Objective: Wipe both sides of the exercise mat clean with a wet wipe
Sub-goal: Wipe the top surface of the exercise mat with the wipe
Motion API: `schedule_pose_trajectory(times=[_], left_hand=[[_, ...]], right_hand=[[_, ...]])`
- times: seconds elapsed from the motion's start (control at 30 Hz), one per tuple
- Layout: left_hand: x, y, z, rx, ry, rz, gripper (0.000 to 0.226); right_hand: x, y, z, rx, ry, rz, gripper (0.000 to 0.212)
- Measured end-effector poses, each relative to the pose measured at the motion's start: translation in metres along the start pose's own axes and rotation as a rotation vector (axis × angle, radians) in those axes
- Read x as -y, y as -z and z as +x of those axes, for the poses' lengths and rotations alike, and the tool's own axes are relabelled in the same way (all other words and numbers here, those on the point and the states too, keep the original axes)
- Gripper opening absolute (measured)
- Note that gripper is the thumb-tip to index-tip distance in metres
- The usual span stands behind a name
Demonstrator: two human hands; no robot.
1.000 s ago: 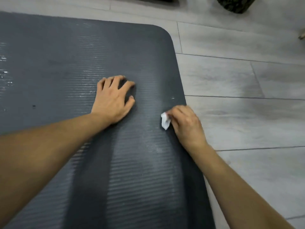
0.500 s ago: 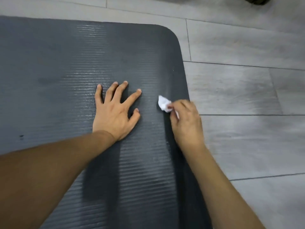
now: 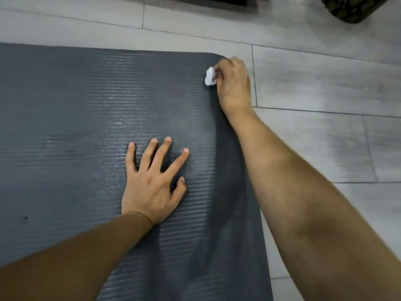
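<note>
Item, as I see it from my feed: dark ribbed exercise mat flat on the grey plank floor, its left and near ends cut off by the frame; a dark patterned container at top right is cropped, contents not visible. My left hand lies flat on the mat, fingers spread, holding nothing. My right hand pinches the crumpled white wet wipe against the mat's far right corner, most of the wipe hidden under the fingers.
</note>
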State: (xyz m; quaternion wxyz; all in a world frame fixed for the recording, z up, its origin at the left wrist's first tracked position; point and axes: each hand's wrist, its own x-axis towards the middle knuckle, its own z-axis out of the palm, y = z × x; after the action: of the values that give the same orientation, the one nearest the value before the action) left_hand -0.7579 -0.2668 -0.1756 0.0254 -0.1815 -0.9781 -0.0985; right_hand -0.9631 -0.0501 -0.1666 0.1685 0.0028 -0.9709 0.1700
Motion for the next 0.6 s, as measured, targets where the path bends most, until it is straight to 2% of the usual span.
schedule_pose_trajectory(times=[0.1, 0.2, 0.3, 0.47, 0.53, 0.6], left_hand=[[0.001, -0.001, -0.002, -0.016, 0.003, 0.007, 0.059], [0.001, -0.002, 0.0, -0.011, 0.003, 0.009, 0.059], [0.0, 0.0, -0.001, 0.003, 0.005, 0.011, 0.059], [-0.001, 0.001, 0.001, 0.03, 0.015, 0.007, 0.059], [-0.001, 0.001, 0.001, 0.041, 0.013, 0.017, 0.059], [0.0, 0.001, 0.002, 0.045, 0.011, 0.022, 0.059]], right_hand=[[-0.003, -0.017, 0.06, 0.118, -0.015, -0.091, 0.021], [-0.01, -0.009, 0.053, 0.091, -0.026, -0.06, 0.023], [-0.013, 0.015, -0.023, -0.011, -0.013, 0.067, 0.02], [0.008, 0.083, -0.198, 0.089, -0.134, 0.142, 0.029], [0.012, 0.091, -0.231, 0.092, -0.157, 0.138, 0.03], [0.01, 0.081, -0.215, 0.047, -0.15, 0.128, 0.024]])
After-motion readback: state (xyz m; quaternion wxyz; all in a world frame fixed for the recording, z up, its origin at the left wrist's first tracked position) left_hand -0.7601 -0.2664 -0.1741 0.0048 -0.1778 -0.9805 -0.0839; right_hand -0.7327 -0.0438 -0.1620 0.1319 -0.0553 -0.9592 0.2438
